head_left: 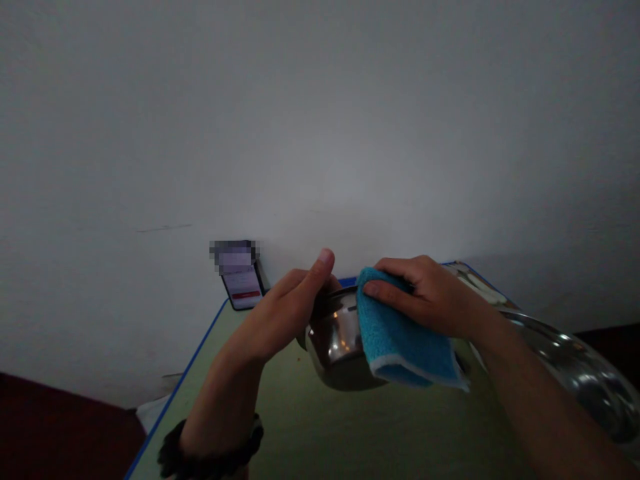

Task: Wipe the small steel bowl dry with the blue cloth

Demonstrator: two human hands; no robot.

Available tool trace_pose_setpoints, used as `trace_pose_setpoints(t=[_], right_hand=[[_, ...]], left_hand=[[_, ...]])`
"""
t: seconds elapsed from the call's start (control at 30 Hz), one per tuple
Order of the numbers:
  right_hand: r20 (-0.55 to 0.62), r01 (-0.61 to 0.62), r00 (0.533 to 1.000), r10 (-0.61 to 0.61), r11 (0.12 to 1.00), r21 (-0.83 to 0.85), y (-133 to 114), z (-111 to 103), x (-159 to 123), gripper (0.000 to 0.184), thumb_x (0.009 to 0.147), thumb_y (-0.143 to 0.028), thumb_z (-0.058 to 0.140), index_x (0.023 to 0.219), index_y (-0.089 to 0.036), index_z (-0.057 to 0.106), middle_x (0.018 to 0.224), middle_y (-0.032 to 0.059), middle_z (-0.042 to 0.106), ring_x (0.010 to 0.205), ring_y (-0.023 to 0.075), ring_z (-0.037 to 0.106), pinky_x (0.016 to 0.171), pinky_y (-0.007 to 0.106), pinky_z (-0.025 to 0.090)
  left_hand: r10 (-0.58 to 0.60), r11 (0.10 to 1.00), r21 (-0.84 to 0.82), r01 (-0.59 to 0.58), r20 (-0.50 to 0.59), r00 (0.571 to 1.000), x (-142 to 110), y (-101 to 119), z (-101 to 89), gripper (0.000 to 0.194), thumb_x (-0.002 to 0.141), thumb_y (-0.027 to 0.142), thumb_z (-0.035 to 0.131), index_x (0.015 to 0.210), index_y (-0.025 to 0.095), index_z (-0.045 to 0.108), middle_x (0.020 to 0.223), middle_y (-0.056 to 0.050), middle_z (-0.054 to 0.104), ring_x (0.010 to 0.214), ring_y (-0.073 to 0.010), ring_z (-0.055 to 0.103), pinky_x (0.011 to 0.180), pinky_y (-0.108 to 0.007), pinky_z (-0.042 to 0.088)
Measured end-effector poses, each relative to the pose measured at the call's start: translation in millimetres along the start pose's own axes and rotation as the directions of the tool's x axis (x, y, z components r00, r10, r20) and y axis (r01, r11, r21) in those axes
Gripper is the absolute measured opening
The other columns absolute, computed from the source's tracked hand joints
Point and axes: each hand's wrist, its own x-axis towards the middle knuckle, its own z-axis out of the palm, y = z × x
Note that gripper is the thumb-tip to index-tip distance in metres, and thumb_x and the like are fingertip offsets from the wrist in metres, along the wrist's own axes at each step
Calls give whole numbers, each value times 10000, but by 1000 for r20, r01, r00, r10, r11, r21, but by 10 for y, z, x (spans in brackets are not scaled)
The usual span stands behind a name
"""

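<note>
A shiny metal pot (333,340) is held up over the table, its rounded side facing me. My left hand (295,300) grips it at the left rim, thumb up and fingers hidden behind. At the right rim my right hand (420,293) is closed on a blue cloth (395,340) with a white edge. The cloth lies against the pot's right side and hangs down over it, hiding that part. A dark fluffy band (210,447) circles my left wrist.
A phone (241,277) leans upright against the grey wall (320,133) at the table's back left. On the right stands a large shiny metal basin (575,360); pale items (480,287) lie behind it. The green table (300,427) has a blue edge.
</note>
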Motion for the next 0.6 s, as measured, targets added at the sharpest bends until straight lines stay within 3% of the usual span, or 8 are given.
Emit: trace_pose_setpoints(t=[0.23,0.4,0.6], right_hand=[[13,-12,1000,12,1000,6,-1,-13,-10,362,855,-505,417,745,-186,548,626,-46,539,570,60,498,523,190,347],[12,-4,1000,4,1000,-4,-1,-24,-6,369,855,-508,415,734,-184,542,621,-48,538,558,54,493,515,183,343],[-8,7,1000,-7,1000,-14,-13,-25,2,353,858,-490,426,718,-183,530,604,-56,515,549,48,479,510,183,334]], left_hand=[[-2,999,43,4,-56,998,-2,-26,-22,576,848,580,248,565,165,531,493,23,498,464,-101,464,455,-214,341],[-22,1000,10,22,-17,1000,-8,-52,-44,557,856,561,242,565,168,508,487,28,492,451,-101,457,449,-218,337],[12,1000,15,-10,-105,994,-17,-108,-106,584,860,559,227,583,162,554,526,13,526,505,-110,478,497,-225,357]])
